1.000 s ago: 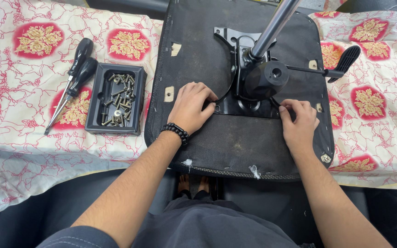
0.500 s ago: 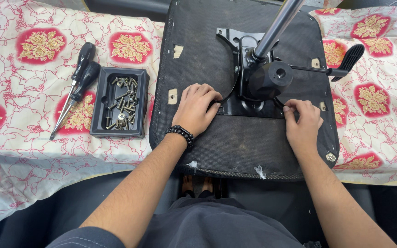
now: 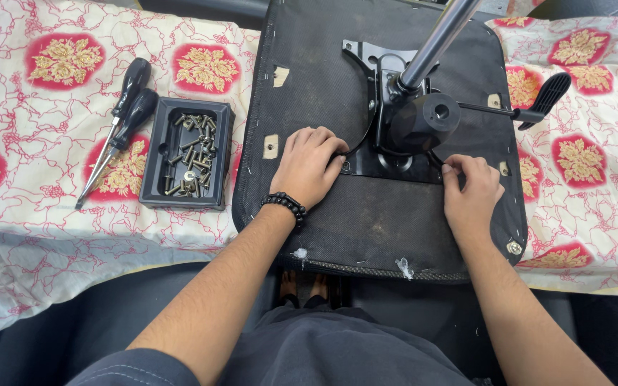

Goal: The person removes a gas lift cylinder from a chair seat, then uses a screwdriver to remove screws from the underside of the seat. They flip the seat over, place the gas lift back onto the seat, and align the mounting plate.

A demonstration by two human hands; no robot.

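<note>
An upturned black chair seat point(image 3: 366, 229) lies on the table in front of me. A black metal mechanism plate point(image 3: 388, 154) is mounted on its underside, with a silver gas cylinder point(image 3: 438, 36) rising from it and a black lever point(image 3: 538, 104) sticking out to the right. My left hand point(image 3: 309, 164) rests on the seat with its fingers curled at the plate's near left corner. My right hand point(image 3: 470, 189) pinches at the plate's near right corner; whatever it holds there is too small to make out.
A black tray point(image 3: 157, 168) with several screws sits left of the seat. Two black-handled screwdrivers point(image 3: 119, 125) lie further left. A white cloth with red and gold flowers point(image 3: 37, 107) covers the table. My feet point(image 3: 302, 286) show below the table edge.
The view has drifted slightly, so everything sits a little lower in the picture. Both hands stay at the plate's near corners with hardly any movement.
</note>
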